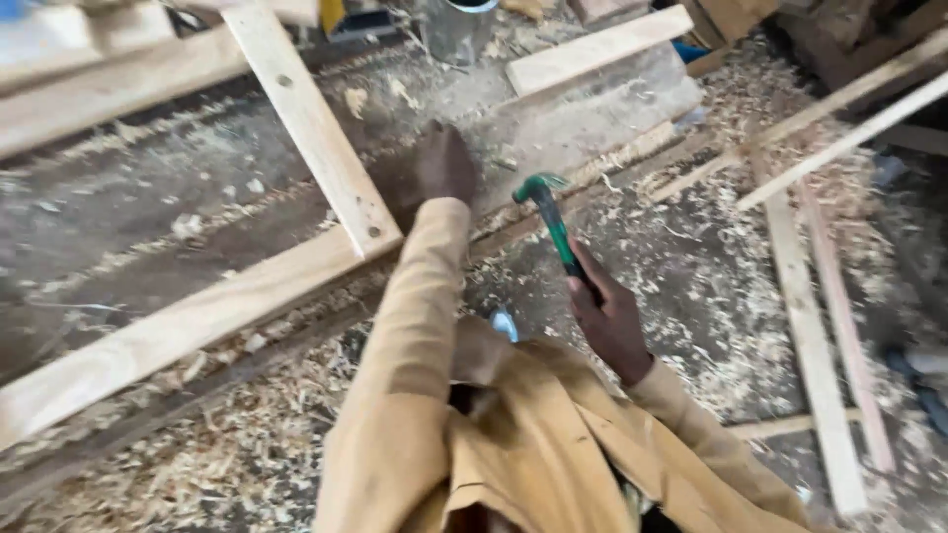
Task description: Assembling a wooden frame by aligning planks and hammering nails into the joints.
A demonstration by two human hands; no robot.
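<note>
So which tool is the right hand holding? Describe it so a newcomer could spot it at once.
Start from the tan jacket at the bottom and follow its right sleeve up to the right hand. The hammer rises from that fist over the sawdust. Its green handle and head stand out among the pale planks.

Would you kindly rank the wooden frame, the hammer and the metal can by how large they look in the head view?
1. Wooden frame
2. Hammer, in the right hand
3. Metal can, partly cropped and farther away, so unsure

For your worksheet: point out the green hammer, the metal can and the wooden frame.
green hammer (556,229), head view, on its handle.
metal can (456,30), head view, on its side wall.
wooden frame (314,128), head view, on its cross-rail.
</note>
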